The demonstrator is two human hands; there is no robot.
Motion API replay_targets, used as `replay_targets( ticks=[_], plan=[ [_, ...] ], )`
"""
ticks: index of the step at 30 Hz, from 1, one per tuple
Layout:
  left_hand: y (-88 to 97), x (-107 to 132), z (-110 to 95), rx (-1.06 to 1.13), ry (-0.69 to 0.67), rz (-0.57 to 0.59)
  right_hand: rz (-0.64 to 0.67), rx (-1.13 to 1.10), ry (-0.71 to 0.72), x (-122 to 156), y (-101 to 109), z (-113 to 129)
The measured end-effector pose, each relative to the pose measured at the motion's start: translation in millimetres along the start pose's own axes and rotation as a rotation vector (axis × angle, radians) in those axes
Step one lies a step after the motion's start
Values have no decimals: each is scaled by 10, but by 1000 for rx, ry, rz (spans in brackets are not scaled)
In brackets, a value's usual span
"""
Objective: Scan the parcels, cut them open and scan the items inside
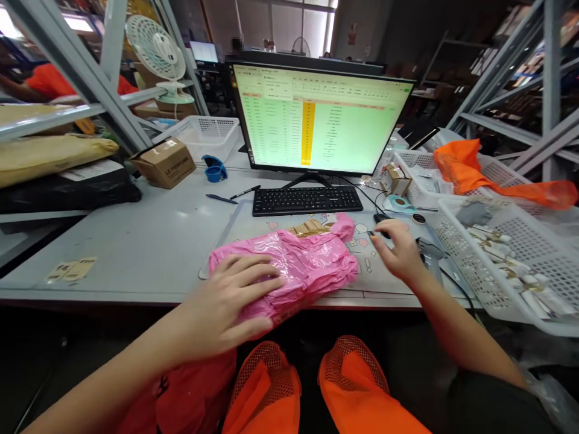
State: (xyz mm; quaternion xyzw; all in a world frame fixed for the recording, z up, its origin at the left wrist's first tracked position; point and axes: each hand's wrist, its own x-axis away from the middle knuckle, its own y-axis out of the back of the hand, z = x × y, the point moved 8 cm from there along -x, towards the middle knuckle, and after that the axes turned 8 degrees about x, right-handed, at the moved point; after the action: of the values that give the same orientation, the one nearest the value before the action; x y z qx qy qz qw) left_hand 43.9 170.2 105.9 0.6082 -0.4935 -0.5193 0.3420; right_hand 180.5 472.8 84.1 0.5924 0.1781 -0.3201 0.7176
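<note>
A pink plastic mailer bag (307, 259) lies on the desk in front of me, with gold-coloured items showing at its far opening (310, 228). My left hand (226, 304) rests flat on the bag's near left end, fingers spread. My right hand (398, 250) is to the right of the bag, fingers loosely curled over a dark computer mouse (382, 229) on the patterned desk mat (366, 253).
A black keyboard (307, 199) and a monitor (319, 120) showing a green spreadsheet stand behind the bag. White baskets (502, 253) with small packets fill the right side. A cardboard box (165, 163), blue tape dispenser (215, 169), pens and a fan (158, 54) sit at left.
</note>
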Motion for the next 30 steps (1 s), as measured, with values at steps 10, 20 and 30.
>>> replay_targets(
  ticks=[10,20,30],
  plan=[
    [-273,-35,61,-74,124,-233,568,440,-663,875,-540,-1452],
    [-299,-201,-54,26,211,-404,338,341,100,-153,643,515],
    [-275,-114,-52,111,196,-530,603,451,716,-518,72,1421]
  ],
)
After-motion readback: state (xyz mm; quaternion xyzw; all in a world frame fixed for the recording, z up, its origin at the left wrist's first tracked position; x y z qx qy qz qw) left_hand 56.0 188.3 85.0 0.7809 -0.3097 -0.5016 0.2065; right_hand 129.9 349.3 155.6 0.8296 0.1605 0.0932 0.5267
